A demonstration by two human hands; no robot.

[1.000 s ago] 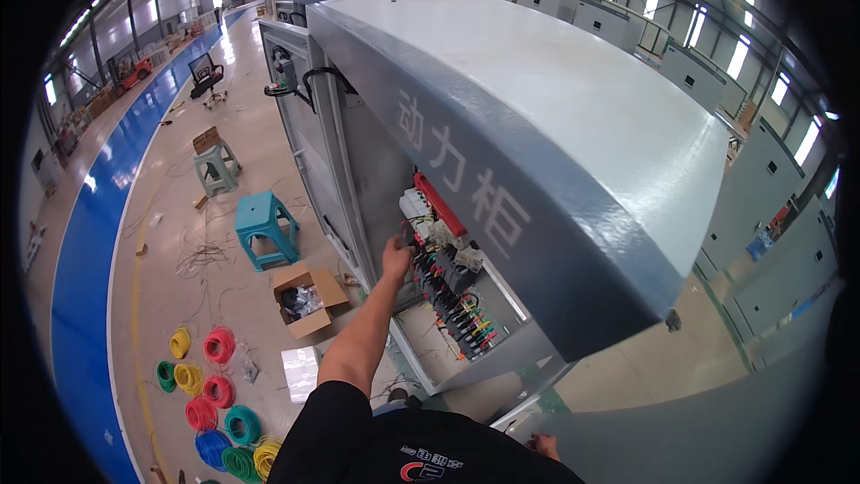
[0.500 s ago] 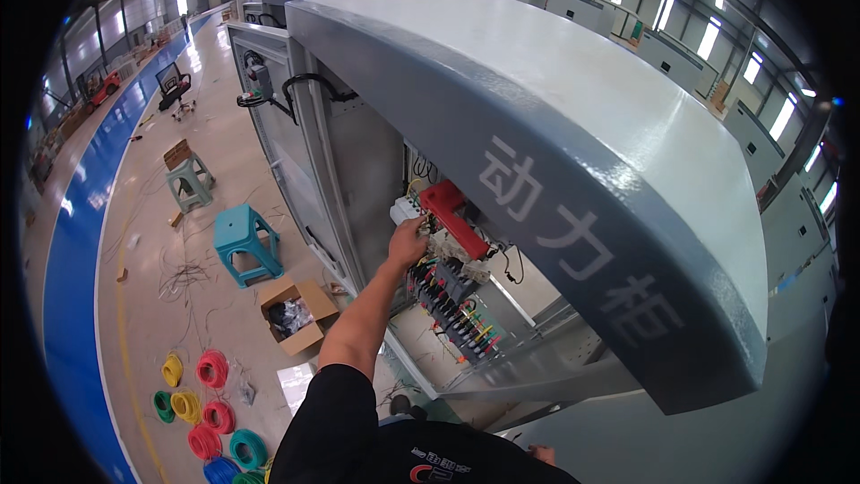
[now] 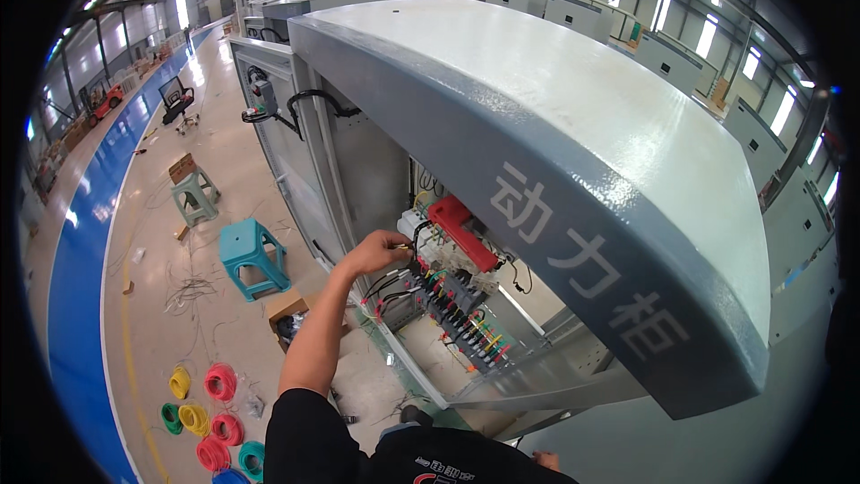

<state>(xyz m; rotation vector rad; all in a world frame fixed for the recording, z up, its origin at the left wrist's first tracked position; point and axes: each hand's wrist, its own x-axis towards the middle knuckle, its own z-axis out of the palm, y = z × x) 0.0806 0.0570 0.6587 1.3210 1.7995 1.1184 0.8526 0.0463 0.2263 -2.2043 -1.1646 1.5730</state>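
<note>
My left hand (image 3: 378, 254) reaches into the open side of a grey electrical cabinet (image 3: 537, 161), its fingers closed in a pinch. A thin black wire (image 3: 417, 235) curves down to the fingertips, with a small yellow bit beside them. Just right of the hand lie a red handle-shaped part (image 3: 464, 231) and white components. Below runs a row of dark terminals (image 3: 461, 318) with coloured wire ends. Several black wires (image 3: 383, 285) stick out under my wrist. Only a little of my right hand (image 3: 546, 461) shows low at the right; its fingers are mostly hidden.
The cabinet's pale curved top overhangs the work. Its door (image 3: 278, 125) stands open at the left. On the floor are a teal stool (image 3: 251, 255), a grey-green stool (image 3: 193, 195), a cardboard box (image 3: 285, 314) and coloured wire coils (image 3: 219, 382).
My left hand has moved left and slightly down, away from the red part, and now pinches beside the black wire. The black wires under the wrist have come into sight. The whole view has shifted slightly.
</note>
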